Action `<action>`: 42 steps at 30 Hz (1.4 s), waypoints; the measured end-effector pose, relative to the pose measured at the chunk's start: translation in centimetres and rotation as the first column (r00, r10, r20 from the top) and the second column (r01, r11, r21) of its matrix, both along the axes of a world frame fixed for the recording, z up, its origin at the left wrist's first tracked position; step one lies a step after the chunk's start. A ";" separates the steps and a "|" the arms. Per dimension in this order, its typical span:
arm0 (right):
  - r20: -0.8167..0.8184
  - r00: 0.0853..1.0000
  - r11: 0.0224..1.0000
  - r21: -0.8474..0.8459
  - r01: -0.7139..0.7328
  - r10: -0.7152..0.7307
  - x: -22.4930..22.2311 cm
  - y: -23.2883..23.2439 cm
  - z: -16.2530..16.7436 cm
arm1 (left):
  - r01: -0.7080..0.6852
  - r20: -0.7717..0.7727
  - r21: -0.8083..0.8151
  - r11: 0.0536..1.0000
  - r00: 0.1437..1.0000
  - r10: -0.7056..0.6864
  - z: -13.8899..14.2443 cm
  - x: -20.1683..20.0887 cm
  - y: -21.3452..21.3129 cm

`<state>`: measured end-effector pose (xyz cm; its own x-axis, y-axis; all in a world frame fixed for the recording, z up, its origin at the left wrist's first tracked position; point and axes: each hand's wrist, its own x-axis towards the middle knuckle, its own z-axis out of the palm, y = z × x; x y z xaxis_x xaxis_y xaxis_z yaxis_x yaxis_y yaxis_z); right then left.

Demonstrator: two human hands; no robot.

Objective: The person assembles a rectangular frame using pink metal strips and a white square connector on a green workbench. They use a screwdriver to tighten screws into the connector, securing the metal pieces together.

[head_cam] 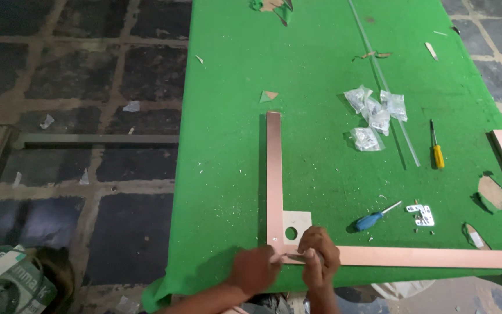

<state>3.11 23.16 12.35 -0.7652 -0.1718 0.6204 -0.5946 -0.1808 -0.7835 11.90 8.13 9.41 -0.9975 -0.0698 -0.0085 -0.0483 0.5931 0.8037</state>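
both hands (289,261) pinch the copper-coloured frame corner (275,241) on green table (321,87).

I see matt, fuzzy green cloth (321,87) covering the table; copper-toned metal bars (273,174), smooth with a satin sheen; glossy plastic bags (373,116) at two o'clock.

Four clear plastic bags (375,116) lie clustered on the green counter (233,145); a white-green carton (1,285) sits on the floor (76,75), bottom left.

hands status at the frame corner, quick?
Left hand: closed, fingers pinched at the joint of the pink frame strips; what it pinches cannot be told.
Right hand: closed, pressing on the corner beside the white bracket plate.
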 end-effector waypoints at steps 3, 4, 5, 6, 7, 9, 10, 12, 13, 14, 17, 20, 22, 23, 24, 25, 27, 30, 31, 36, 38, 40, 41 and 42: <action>-0.098 0.949 0.954 0.031 -0.298 0.299 -1.1 0.8 1.2 | 0.133 -0.387 0.285 0.949 0.922 -0.013 2.0 -0.3 2.1; -0.032 0.885 0.885 -0.016 -0.465 0.464 -1.3 0.9 1.4 | 0.227 -0.490 0.361 0.905 0.871 -0.023 2.4 -1.1 3.0; 0.021 0.785 0.784 -0.073 -0.617 0.619 -1.6 0.9 1.6 | 0.323 -0.559 0.417 0.850 0.828 -0.040 2.7 -2.0 3.8; 0.068 0.652 0.653 -0.163 -0.739 0.755 -1.9 0.8 1.5 | 0.387 -0.566 0.429 0.816 0.819 -0.091 2.8 -2.9 4.6; 0.098 0.525 0.533 -0.224 -0.816 0.845 -2.3 0.5 1.3 | 0.439 -0.578 0.448 0.779 0.807 -0.122 2.7 -4.2 4.9; 0.098 0.518 0.524 -0.269 -0.808 0.850 -3.2 -0.3 0.2 | 0.533 -0.562 0.465 0.707 0.795 -0.229 2.1 -6.3 5.1; 0.096 0.564 0.566 -0.272 -0.778 0.820 -3.6 -0.5 -0.5 | 0.583 -0.552 0.469 0.664 0.780 -0.296 1.6 -7.6 5.1; 0.076 0.724 0.711 -0.280 -0.645 0.686 -4.6 -1.3 -2.2 | 0.657 -0.532 0.471 0.589 0.744 -0.405 0.4 -9.4 4.0; 0.074 0.778 0.763 -0.273 -0.585 0.623 -5.0 -1.4 -3.1 | 0.695 -0.521 0.474 0.541 0.717 -0.463 -0.2 -10.1 3.4; 0.078 0.822 0.805 -0.274 -0.527 0.564 -5.0 -1.5 -3.9 | 0.717 -0.505 0.485 0.501 0.697 -0.508 -0.9 -10.7 2.6; 0.094 0.921 0.907 -0.242 -0.346 0.377 -5.1 -0.1 -5.7 | 0.785 -0.491 0.489 0.380 0.608 -0.623 -2.8 -12.2 1.9; 0.130 0.980 0.968 -0.220 -0.120 0.151 -3.1 1.4 -5.8 | 0.829 -0.496 0.497 0.259 0.515 -0.699 -3.6 -13.6 2.6; 0.163 0.987 0.973 -0.225 0.047 -0.010 -1.7 1.2 -5.0 | 0.845 -0.490 0.493 0.208 0.467 -0.736 -3.6 -14.0 3.0; 0.188 0.978 0.963 -0.234 0.134 -0.091 -0.8 0.7 -4.2 | 0.845 -0.483 0.498 0.193 0.455 -0.748 -3.4 -13.7 3.0; 0.207 0.967 0.953 -0.228 0.197 -0.150 0.3 0.2 -3.1 | 0.835 -0.464 0.500 0.229 0.481 -0.744 -3.1 -13.3 3.1; 0.213 0.958 0.943 -0.229 0.240 -0.192 0.6 -0.3 -2.0 | 0.817 -0.435 0.500 0.286 0.523 -0.733 -2.7 -12.4 2.9; 0.128 0.964 0.963 -0.109 0.248 -0.234 0.5 -0.5 0.9 | 0.749 -0.411 0.498 0.438 0.648 -0.641 -2.0 -10.4 2.9; -0.050 0.992 0.989 0.102 -0.110 0.115 -2.2 0.3 4.3 | 0.625 -0.427 0.520 0.583 0.781 -0.456 -1.2 -7.2 3.9; 0.029 0.934 0.934 0.004 -0.357 0.357 -3.3 0.4 4.6 | 0.623 -0.451 0.524 0.581 0.782 -0.430 -1.2 -6.8 4.6; 0.207 0.328 0.351 -0.090 -0.932 0.922 -6.6 1.4 1.7 | 0.649 -0.461 0.541 0.535 0.761 -0.457 -2.6 -6.8 4.6; 0.208 0.300 0.329 -0.123 -0.936 0.931 -6.3 2.1 -0.4 | 0.662 -0.443 0.547 0.513 0.748 -0.494 -3.5 -7.0 3.7; 0.157 0.448 0.470 -0.168 -0.866 0.880 -5.1 3.1 -2.4 | 0.692 -0.436 0.552 0.465 0.715 -0.546 -4.5 -7.4 3.3; 0.130 0.545 0.560 -0.187 -0.807 0.828 -4.2 3.3 -3.3 | 0.712 -0.438 0.557 0.427 0.689 -0.578 -5.1 -7.8 3.4; 0.116 0.644 0.653 -0.201 -0.730 0.756 -3.2 3.4 -4.1 | 0.733 -0.447 0.560 0.386 0.660 -0.605 -5.6 -8.4 3.5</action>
